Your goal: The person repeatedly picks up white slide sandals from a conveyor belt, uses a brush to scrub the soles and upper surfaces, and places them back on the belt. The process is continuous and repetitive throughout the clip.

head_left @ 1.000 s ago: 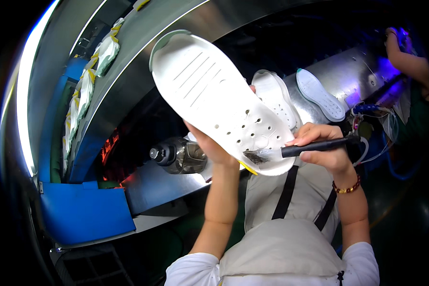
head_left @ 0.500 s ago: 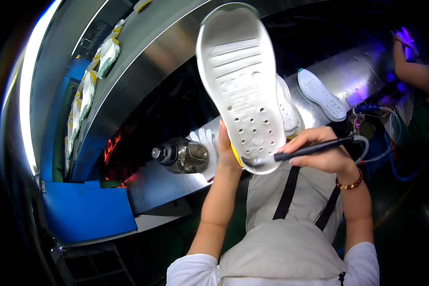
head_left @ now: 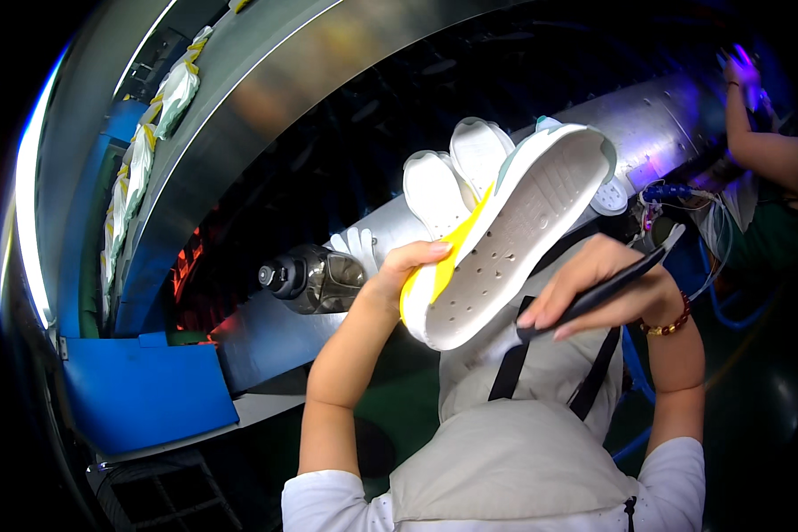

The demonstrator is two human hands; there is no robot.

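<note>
Left hand [head_left: 397, 277] clamps white shoe sole [head_left: 514, 235] by its yellow edge, tilted up mid-scene. Right hand [head_left: 598, 288] closed around black brush [head_left: 607, 288], just right of sole's near end. Dark bottle [head_left: 310, 279] lies left on metal conveyor [head_left: 266, 332]; more white soles [head_left: 457, 173] behind.
</note>
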